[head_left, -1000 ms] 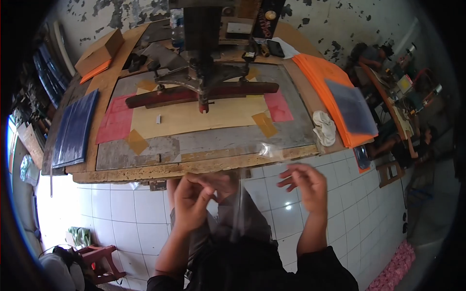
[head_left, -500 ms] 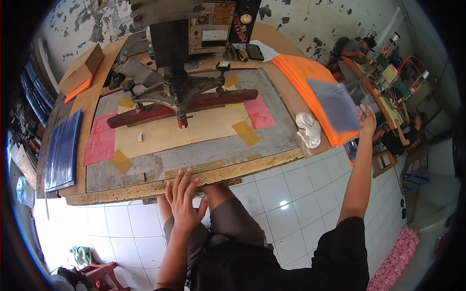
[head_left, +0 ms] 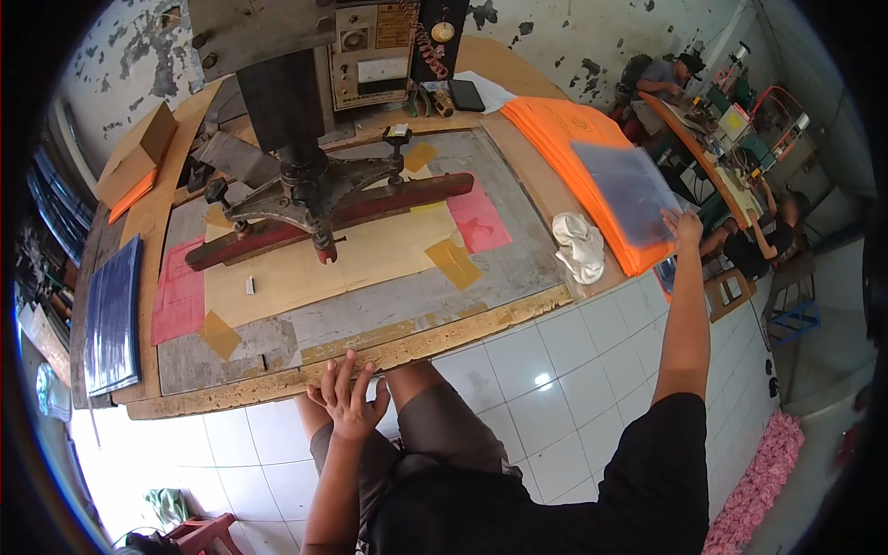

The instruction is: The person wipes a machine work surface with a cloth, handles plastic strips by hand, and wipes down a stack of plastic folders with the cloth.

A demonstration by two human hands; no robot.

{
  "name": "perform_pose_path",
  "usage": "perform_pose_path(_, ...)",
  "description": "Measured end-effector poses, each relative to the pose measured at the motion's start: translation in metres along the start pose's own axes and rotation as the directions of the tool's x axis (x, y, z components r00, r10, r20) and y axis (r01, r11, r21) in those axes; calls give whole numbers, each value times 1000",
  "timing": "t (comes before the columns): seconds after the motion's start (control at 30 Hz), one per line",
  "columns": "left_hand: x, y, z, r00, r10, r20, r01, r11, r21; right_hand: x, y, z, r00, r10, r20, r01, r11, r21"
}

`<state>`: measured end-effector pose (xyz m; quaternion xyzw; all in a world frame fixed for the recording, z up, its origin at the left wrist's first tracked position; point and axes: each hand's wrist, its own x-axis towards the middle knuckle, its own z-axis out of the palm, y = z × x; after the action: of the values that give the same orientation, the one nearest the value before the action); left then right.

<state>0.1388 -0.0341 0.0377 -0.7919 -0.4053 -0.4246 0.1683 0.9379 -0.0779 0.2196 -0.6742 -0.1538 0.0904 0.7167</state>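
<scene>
My right hand (head_left: 684, 228) is at the right end of the bench, fingers closed on the near corner of a clear bluish plastic sheet (head_left: 624, 180). The sheet lies over a stack of orange printed sheets (head_left: 546, 129). My left hand (head_left: 347, 402) is held over my lap by the bench's front edge, fingers spread, with nothing in it. Left of centre stands a press with a long red bar (head_left: 370, 211) over a cream board (head_left: 305, 277). A crumpled white cloth (head_left: 580, 248) lies beside the orange stack.
Dark blue plastic sheets (head_left: 113, 319) are stacked at the bench's left, near a cardboard box (head_left: 137, 153). A phone (head_left: 466, 95) lies behind the press plate. Two other people sit at a workbench (head_left: 694, 139) on the right. A red stool (head_left: 203, 535) stands lower left.
The plastic sheet, raised and blurred before, now lies flatter on the orange stack as my right hand has moved slightly left and down. My left hand has lowered a little. The view has shifted.
</scene>
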Motion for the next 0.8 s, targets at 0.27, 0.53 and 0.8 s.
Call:
perform_pose_path(0.27, -1, 0, 2, 1000, -6, -16, 6, 1000, 0, 9, 9, -7, 996, -88, -29, 92, 982, 166)
perform_pose_path(0.53, 0, 0, 1, 999, -34, -13, 34, 999, -3, 25, 24, -4, 969, -150, -194, 130, 985, -112)
perform_pose_path(0.8, 0, 1, 1, 1000, -24, -13, 24, 1000, -8, -21, -18, 33, 846, -520, -116, 99, 369, -924)
